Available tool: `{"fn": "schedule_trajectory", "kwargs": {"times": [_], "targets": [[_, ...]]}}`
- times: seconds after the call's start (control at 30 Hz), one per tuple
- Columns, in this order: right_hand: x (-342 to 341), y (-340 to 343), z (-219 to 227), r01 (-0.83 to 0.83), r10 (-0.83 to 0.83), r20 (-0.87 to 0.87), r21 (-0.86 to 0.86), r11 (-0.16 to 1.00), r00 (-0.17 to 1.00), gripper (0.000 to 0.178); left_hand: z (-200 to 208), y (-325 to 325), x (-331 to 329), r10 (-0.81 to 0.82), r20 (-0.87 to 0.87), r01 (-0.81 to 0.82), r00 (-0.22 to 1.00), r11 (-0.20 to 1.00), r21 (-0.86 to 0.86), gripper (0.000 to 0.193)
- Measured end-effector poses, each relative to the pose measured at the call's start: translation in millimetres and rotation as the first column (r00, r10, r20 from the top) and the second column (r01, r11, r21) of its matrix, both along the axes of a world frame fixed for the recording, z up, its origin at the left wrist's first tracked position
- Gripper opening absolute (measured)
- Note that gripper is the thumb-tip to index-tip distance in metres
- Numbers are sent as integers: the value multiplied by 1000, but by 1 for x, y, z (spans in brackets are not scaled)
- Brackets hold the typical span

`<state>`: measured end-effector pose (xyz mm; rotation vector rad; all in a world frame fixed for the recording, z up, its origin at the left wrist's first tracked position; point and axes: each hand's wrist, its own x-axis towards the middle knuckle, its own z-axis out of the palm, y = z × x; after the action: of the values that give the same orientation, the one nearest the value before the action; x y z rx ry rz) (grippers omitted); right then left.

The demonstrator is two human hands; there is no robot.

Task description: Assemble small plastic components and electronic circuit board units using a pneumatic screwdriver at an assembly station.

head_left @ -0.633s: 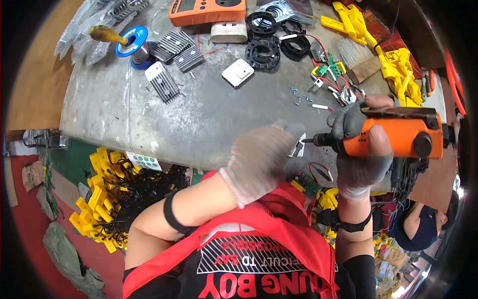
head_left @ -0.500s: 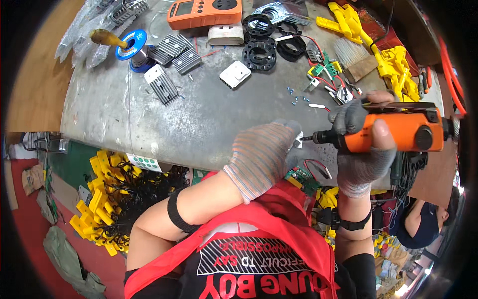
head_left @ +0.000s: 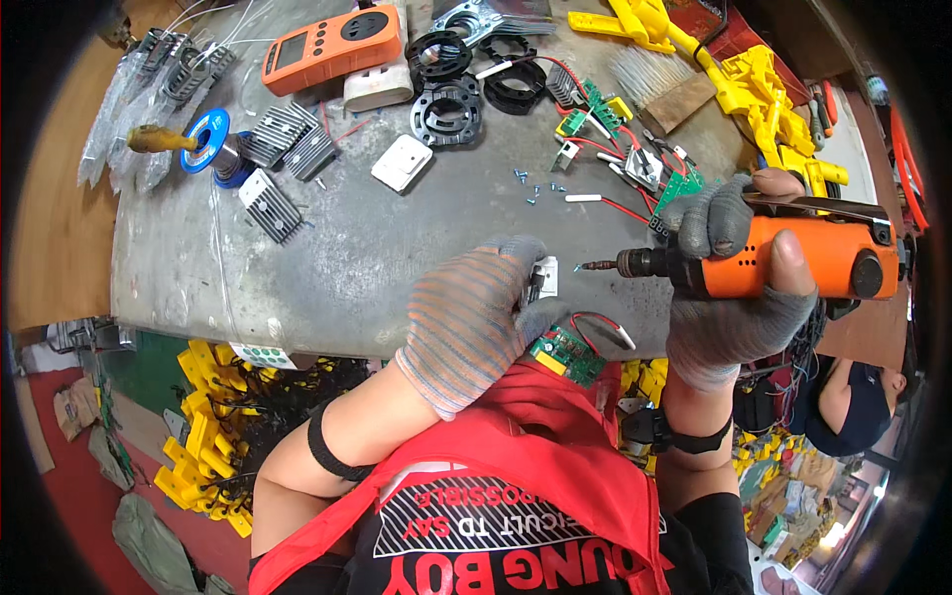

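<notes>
My left hand [head_left: 474, 319], in a striped grey glove, is closed on a small silver-white metal part [head_left: 546, 275]. Its fingers cover much of that part. My right hand [head_left: 716, 332], gloved with bare fingertips, grips an orange electric screwdriver [head_left: 793, 260] held level. The bit [head_left: 600, 265] points left at the metal part, with a gap between them. At the bit's tip sits what looks like a small screw [head_left: 578, 268]. Below my left fingers a green circuit board [head_left: 573, 359] with a red wire lies at the table's near edge; whether it joins the held part I cannot tell.
Several loose screws [head_left: 535, 188] lie beyond my hands. Wired circuit boards [head_left: 600, 114], black rings [head_left: 446, 111], a white cover [head_left: 402, 163], finned heat sinks [head_left: 270, 206], a solder spool [head_left: 208, 139] and an orange meter [head_left: 332, 48] cover the back. Yellow housings [head_left: 764, 94] stand far right.
The bit has drawn back from the metal part, leaving a gap. My left hand has shifted left with the part, now more exposed. The table scene has slid leftward in view.
</notes>
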<state>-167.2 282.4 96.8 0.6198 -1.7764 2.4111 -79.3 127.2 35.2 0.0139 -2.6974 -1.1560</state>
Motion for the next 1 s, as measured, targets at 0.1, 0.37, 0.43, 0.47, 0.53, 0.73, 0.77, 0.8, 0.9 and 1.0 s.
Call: {"fn": "schedule_trajectory", "kwargs": {"times": [0.1, 0.37, 0.43, 0.47, 0.53, 0.73, 0.77, 0.8, 0.9, 1.0], "targets": [[4, 3, 4, 43, -41, 45, -41, 998, 998, 44, 6, -1, 0, 6, 1, -5, 1000, 998, -56, 31], [14, 0, 19, -136, 144, 8, -278, 951, 990, 43, 15, 1, -6, -36, -158, 57, 987, 990, 128, 16], [16, 2, 21, -131, 141, 12, -288, 949, 990, 43, 14, 4, -2, 0, -156, 37, 988, 971, 235, 14], [15, 5, 20, -194, 205, 2, -321, 927, 979, 44, 13, 5, 0, 38, -148, 16, 988, 939, 343, 12], [15, 3, 21, -191, 200, -4, -329, 925, 980, 44, 12, 6, 0, 43, -156, 22, 987, 920, 392, 12], [17, 2, 23, -227, 253, 15, -390, 893, 967, 44, 9, 3, 4, 14, -173, 56, 985, 918, 393, 19], [18, 1, 24, -190, 225, 36, -412, 891, 974, 44, 8, 3, 5, -2, -229, 84, 973, 933, 349, 20], [17, 1, 25, -190, 225, 36, -413, 891, 974, 44, 10, 4, 5, -2, -229, 84, 973, 934, 348, 20], [14, 4, 24, -263, 295, 7, -436, 861, 955, 44, 14, 7, 5, 50, -190, 23, 980, 932, 363, 21], [14, 5, 21, -227, 263, 32, -415, 881, 964, 42, 10, 7, 1, 39, -366, 41, 930, 977, 209, 21]]}}
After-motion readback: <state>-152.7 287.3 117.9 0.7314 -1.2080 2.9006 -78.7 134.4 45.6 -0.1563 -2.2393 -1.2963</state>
